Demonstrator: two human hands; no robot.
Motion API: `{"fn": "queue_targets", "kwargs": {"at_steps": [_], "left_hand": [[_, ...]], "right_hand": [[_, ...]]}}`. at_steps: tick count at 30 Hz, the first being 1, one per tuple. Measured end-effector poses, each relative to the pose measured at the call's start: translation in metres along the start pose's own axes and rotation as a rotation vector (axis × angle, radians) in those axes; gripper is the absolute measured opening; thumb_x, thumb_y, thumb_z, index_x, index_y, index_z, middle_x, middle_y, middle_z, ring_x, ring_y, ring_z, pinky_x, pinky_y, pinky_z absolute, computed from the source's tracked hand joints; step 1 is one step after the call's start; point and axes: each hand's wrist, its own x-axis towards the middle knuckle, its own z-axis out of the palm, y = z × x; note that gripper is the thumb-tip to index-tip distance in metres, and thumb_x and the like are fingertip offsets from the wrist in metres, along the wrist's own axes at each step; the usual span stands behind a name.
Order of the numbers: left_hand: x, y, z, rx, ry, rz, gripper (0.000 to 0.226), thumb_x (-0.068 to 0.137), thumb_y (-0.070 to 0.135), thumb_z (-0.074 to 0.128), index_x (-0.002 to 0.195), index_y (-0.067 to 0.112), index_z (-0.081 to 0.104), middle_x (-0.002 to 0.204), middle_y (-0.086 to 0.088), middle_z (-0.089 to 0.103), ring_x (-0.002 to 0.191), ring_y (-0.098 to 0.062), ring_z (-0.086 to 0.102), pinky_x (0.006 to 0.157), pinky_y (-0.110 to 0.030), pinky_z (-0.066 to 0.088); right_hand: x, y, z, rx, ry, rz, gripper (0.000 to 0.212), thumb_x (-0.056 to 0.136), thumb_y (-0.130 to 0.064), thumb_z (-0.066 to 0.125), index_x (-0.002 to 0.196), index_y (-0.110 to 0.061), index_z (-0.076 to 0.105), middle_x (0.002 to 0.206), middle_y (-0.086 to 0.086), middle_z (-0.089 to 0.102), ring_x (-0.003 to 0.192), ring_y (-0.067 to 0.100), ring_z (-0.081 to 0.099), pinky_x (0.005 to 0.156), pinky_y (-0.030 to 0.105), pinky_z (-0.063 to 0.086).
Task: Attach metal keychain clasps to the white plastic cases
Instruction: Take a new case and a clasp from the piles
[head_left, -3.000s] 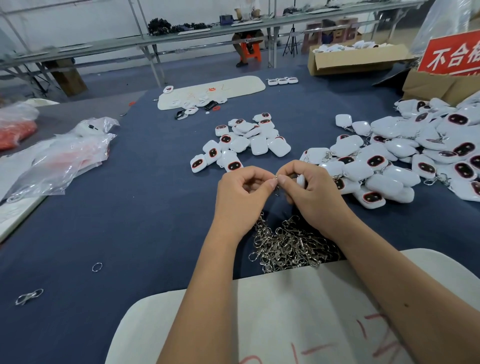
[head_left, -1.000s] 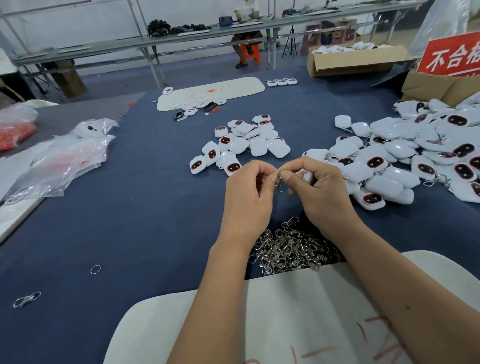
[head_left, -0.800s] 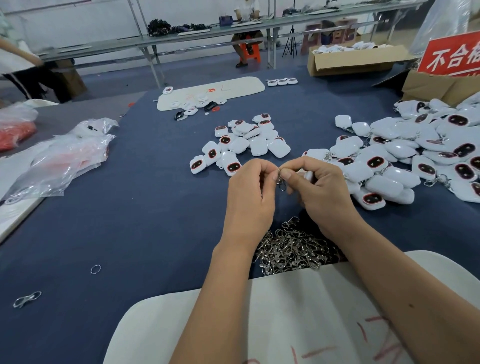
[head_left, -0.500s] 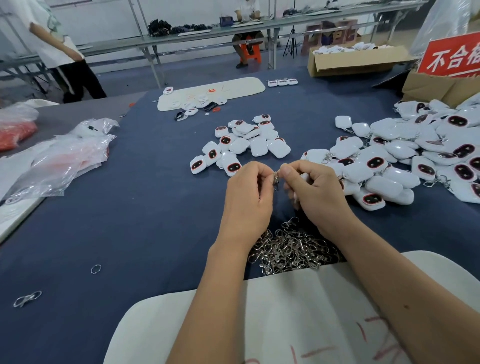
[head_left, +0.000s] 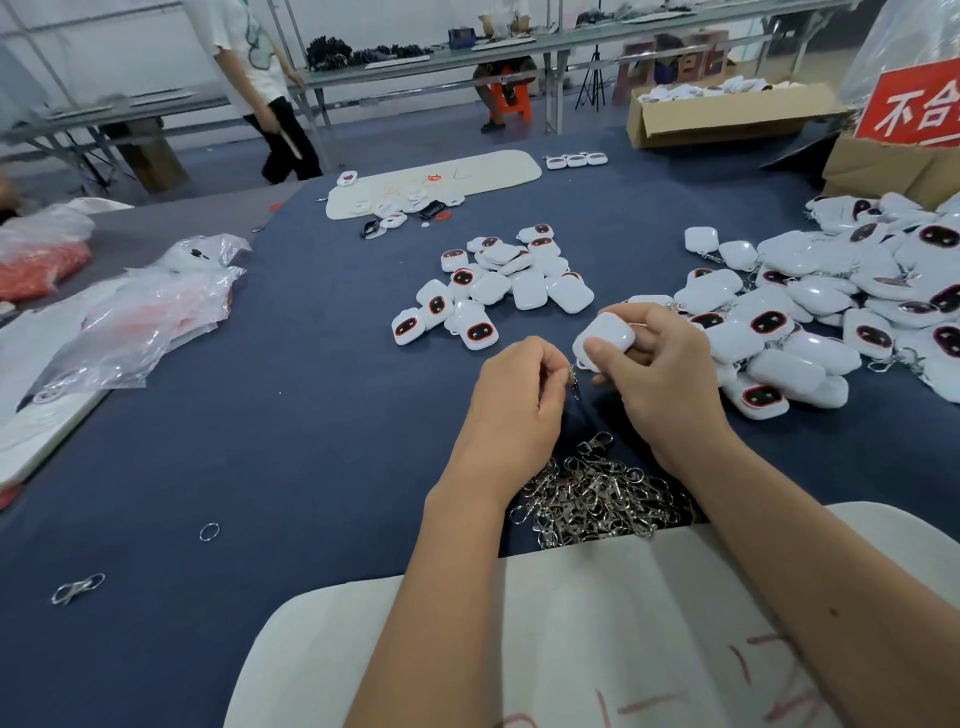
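Head view. Right hand (head_left: 660, 379) holds a white plastic case (head_left: 605, 340) up off the worktop (head_left: 260, 441), fingers and thumb wrapped round it, plain back toward the camera. Left hand (head_left: 514, 400) sits just beside and slightly lower, its grip closed in a pinch on a small metal keychain clasp (head_left: 573, 378) that hangs at the case's lower left corner. Clasp lies directly between the two hands, long axis roughly vertical; whether its ring is already through the case's loop cannot be told, the joint is too small and partly hidden by fingertips. Key relation: case corner is right of and a touch above the pinch, so the left hand is the nearer one to finish the threading. Nothing stands between them. Below the hands, near the body, a heap of loose clasps (head_left: 597, 499) beside a white board (head_left: 571, 623). Ahead, a small pile of bare cases (head_left: 498, 280); to the right, a large pile of cases (head_left: 831, 301), several with clasps showing. Stray clasp (head_left: 78, 588) and split ring (head_left: 209, 532) lie well apart at left. Plastic bags (head_left: 140, 317) far left.
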Motion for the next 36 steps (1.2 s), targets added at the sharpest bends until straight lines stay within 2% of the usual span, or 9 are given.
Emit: {"fn": "queue_targets", "kwargs": {"at_steps": [5,8,11,14,19,25,27,31,36], "left_hand": [[-0.0006,0.0005,-0.0003,0.005,-0.012,0.009,0.016,0.100,0.012,0.053,0.089,0.021,0.060,0.087,0.010,0.063,0.082,-0.010,0.060,0.076,-0.037,0.054],[-0.0005,0.0006,-0.0003,-0.005,-0.012,0.003,0.016,0.100,0.012,0.054,0.089,0.021,0.060,0.087,0.010,0.064,0.082,-0.012,0.060,0.077,-0.039,0.054],[-0.0003,0.0003,-0.0005,-0.008,-0.011,-0.007,0.016,0.100,0.012,0.054,0.088,0.021,0.060,0.086,0.009,0.064,0.082,-0.013,0.060,0.076,-0.039,0.054],[-0.0002,0.0008,-0.0010,-0.012,-0.009,-0.013,0.016,0.100,0.011,0.054,0.088,0.021,0.060,0.087,0.007,0.064,0.082,-0.014,0.061,0.076,-0.039,0.054],[-0.0005,-0.0002,-0.0019,0.000,-0.001,-0.014,0.016,0.100,0.012,0.054,0.088,0.022,0.059,0.088,0.008,0.064,0.081,-0.012,0.060,0.075,-0.037,0.053],[-0.0005,-0.0001,-0.0012,-0.002,0.001,-0.017,0.016,0.100,0.014,0.054,0.088,0.024,0.059,0.086,0.009,0.064,0.080,-0.010,0.061,0.075,-0.037,0.054],[-0.0003,0.0000,-0.0007,-0.001,-0.004,-0.015,0.016,0.100,0.014,0.055,0.088,0.024,0.060,0.085,0.009,0.065,0.080,-0.011,0.062,0.075,-0.038,0.055],[-0.0010,0.0002,-0.0001,0.003,-0.010,-0.017,0.015,0.099,0.015,0.055,0.088,0.024,0.060,0.085,0.009,0.064,0.078,-0.012,0.061,0.074,-0.041,0.055],[-0.0011,0.0006,0.0003,-0.001,0.000,-0.004,0.016,0.100,0.015,0.055,0.089,0.025,0.060,0.086,0.011,0.064,0.080,-0.010,0.061,0.075,-0.038,0.054]], "right_hand": [[-0.0006,-0.0017,-0.0009,0.027,0.025,-0.023,0.018,0.092,-0.015,0.077,0.106,-0.022,0.068,0.087,0.002,0.077,0.072,0.015,0.072,0.065,0.024,0.057],[0.0000,-0.0009,-0.0003,0.035,0.042,0.002,0.018,0.093,-0.021,0.076,0.108,-0.023,0.065,0.076,-0.003,0.073,0.057,0.010,0.059,0.057,0.022,0.048],[0.0007,0.0004,-0.0004,0.002,0.030,-0.005,0.020,0.095,-0.023,0.074,0.114,-0.026,0.069,0.064,-0.014,0.062,0.055,0.006,0.051,0.054,0.018,0.042],[-0.0002,-0.0015,-0.0012,0.021,-0.024,-0.017,0.014,0.095,-0.024,0.073,0.108,-0.028,0.073,0.057,-0.009,0.049,0.053,0.012,0.038,0.047,0.022,0.033],[-0.0007,-0.0043,-0.0010,0.163,-0.052,0.068,0.017,0.093,-0.021,0.077,0.108,-0.020,0.069,0.067,0.003,0.065,0.054,0.014,0.055,0.048,0.022,0.044],[0.0011,-0.0002,-0.0017,0.120,-0.060,0.098,0.026,0.086,-0.014,0.075,0.109,-0.026,0.070,0.084,-0.004,0.075,0.065,0.008,0.057,0.064,0.026,0.045],[0.0012,-0.0003,-0.0008,0.079,-0.091,0.095,0.022,0.083,-0.017,0.074,0.104,-0.021,0.072,0.080,-0.007,0.074,0.064,0.004,0.059,0.066,0.025,0.046],[0.0005,-0.0031,-0.0003,0.071,-0.156,0.094,0.015,0.086,-0.021,0.063,0.097,-0.016,0.072,0.059,-0.009,0.057,0.051,0.007,0.046,0.048,0.019,0.038],[0.0020,-0.0034,0.0012,-0.043,-0.134,0.096,0.029,0.090,-0.017,0.053,0.113,-0.028,0.067,0.062,-0.004,0.056,0.057,0.013,0.046,0.051,0.028,0.039]]}}
